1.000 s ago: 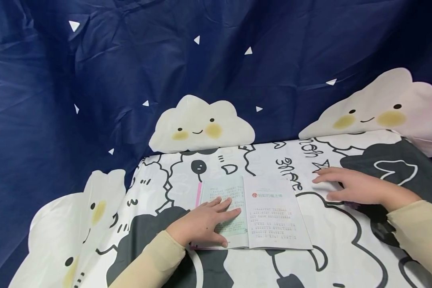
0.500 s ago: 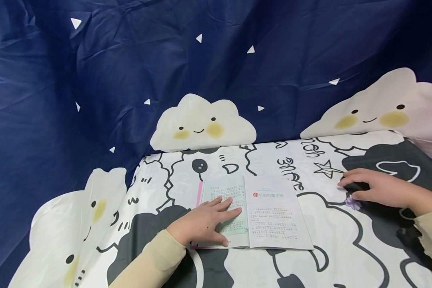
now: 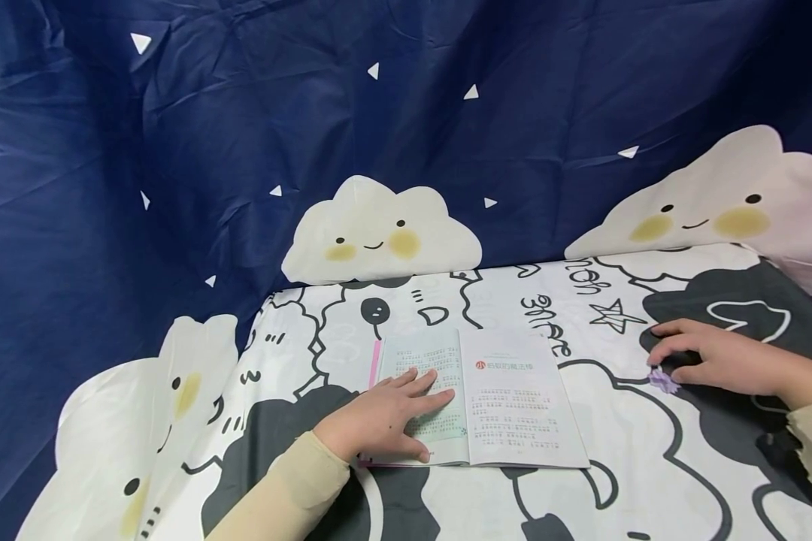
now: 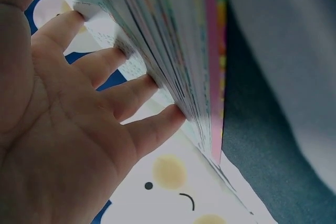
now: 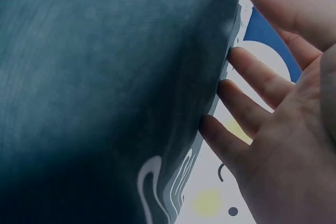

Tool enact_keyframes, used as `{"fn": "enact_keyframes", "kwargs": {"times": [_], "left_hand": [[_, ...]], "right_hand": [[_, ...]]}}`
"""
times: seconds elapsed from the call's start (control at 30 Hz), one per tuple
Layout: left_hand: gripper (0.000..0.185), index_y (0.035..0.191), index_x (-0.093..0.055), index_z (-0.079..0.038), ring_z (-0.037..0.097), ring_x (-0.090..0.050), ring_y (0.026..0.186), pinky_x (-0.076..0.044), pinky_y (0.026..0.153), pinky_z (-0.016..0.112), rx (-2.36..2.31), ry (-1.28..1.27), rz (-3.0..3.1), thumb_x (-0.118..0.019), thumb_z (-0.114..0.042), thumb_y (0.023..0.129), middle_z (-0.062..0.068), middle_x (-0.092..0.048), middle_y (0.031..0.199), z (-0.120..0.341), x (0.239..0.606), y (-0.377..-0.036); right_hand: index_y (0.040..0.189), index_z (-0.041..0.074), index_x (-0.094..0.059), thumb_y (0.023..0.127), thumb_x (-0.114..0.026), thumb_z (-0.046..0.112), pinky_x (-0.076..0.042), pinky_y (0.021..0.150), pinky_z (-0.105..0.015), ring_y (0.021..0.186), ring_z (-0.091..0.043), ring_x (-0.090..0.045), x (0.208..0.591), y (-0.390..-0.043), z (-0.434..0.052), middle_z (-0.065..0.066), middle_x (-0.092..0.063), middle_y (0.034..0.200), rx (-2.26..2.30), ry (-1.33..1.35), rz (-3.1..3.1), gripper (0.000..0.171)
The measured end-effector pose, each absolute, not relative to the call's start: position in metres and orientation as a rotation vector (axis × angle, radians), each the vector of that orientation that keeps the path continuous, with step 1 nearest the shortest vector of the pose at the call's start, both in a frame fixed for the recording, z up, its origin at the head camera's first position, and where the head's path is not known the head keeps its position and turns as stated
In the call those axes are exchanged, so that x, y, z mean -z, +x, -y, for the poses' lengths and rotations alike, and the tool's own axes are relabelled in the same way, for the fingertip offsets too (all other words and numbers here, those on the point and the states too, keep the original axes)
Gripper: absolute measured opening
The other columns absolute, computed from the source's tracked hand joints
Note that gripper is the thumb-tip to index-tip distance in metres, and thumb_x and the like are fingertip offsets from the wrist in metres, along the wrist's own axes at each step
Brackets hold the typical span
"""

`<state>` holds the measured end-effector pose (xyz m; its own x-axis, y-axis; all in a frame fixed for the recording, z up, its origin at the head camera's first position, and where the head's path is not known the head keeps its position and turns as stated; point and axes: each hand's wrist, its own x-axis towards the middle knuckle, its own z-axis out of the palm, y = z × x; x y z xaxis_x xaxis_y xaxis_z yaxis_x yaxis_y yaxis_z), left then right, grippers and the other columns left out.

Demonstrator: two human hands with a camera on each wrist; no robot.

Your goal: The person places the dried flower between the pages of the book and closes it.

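Note:
An open book (image 3: 514,406) lies on the patterned cloth, with printed text on both pages and a pink edge along its left side. My left hand (image 3: 382,417) rests with spread fingers on the left page; in the left wrist view its fingertips (image 4: 173,114) touch the paper beside the thick page stack (image 4: 178,51). To the right of the book, my right hand (image 3: 731,361) rests on the dark part of the cloth. A small purple, ruffled, flower-like thing (image 3: 663,381) lies by its thumb. In the right wrist view the hand's fingers (image 5: 252,103) are extended against the cloth, and the purple thing does not show.
The black-and-white cloth (image 3: 622,421) covers the surface under the book. Behind it hangs a dark blue curtain (image 3: 406,113) with white triangles and smiling clouds. A black object (image 3: 798,466) shows beside the right sleeve.
My right hand has moved right, away from the book, and come down on the dark cloth, which brings the purple thing into view. The left hand and book stay put.

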<state>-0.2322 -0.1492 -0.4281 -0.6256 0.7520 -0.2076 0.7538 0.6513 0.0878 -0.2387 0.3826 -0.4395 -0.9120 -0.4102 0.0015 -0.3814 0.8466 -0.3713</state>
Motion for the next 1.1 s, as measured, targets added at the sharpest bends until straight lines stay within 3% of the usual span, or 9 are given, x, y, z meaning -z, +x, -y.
{"fn": "enact_keyframes", "kwargs": {"times": [0.37,0.53,0.67,0.8,1.1], "left_hand": [[0.095,0.159,-0.030,-0.041,0.033,-0.024,0.151,-0.028,0.117,0.049,-0.005,1.191,-2.642,-0.077,-0.061,0.079,0.002,-0.023,0.167,0.1480,0.4274,-0.2323],[0.096,0.159,-0.030,-0.041,0.033,-0.024,0.151,-0.028,0.118,0.048,-0.004,1.190,-2.646,-0.078,-0.061,0.079,0.001,-0.023,0.167,0.1484,0.4279,-0.2325],[0.096,0.159,-0.030,-0.042,0.033,-0.024,0.151,-0.028,0.118,0.048,-0.005,1.185,-2.648,-0.078,-0.061,0.079,0.001,-0.023,0.167,0.1486,0.4285,-0.2330],[0.095,0.159,-0.029,-0.043,0.033,-0.023,0.151,-0.028,0.118,0.049,-0.008,1.173,-2.650,-0.078,-0.060,0.079,0.001,-0.022,0.167,0.1481,0.4286,-0.2329],[0.095,0.159,-0.030,-0.042,0.033,-0.023,0.151,-0.027,0.118,0.049,-0.017,1.159,-2.646,-0.079,-0.059,0.079,0.001,-0.022,0.167,0.1473,0.4279,-0.2319]], "right_hand": [[0.085,0.043,-0.063,0.077,-0.088,0.022,-0.046,0.081,-0.032,0.114,-0.035,-0.056,0.4412,-0.2387,-0.3789,-0.013,-0.055,0.128,0.520,-0.668,-2.983,0.033],[0.079,0.039,-0.063,0.078,-0.088,0.023,-0.045,0.080,-0.027,0.110,-0.031,-0.056,0.4429,-0.2374,-0.3783,-0.009,-0.056,0.123,0.506,-0.699,-3.012,0.030],[0.077,0.037,-0.063,0.078,-0.088,0.022,-0.042,0.080,-0.022,0.110,-0.031,-0.056,0.4434,-0.2363,-0.3778,-0.008,-0.057,0.122,0.516,-0.721,-3.027,0.028],[0.076,0.043,-0.061,0.079,-0.087,0.023,-0.040,0.081,-0.020,0.110,-0.029,-0.055,0.4431,-0.2354,-0.3774,-0.006,-0.057,0.121,0.521,-0.720,-3.042,0.033],[0.077,0.043,-0.061,0.084,-0.083,0.025,-0.042,0.081,-0.022,0.109,-0.025,-0.055,0.4408,-0.2345,-0.3764,-0.003,-0.057,0.120,0.537,-0.684,-3.021,0.030]]}}
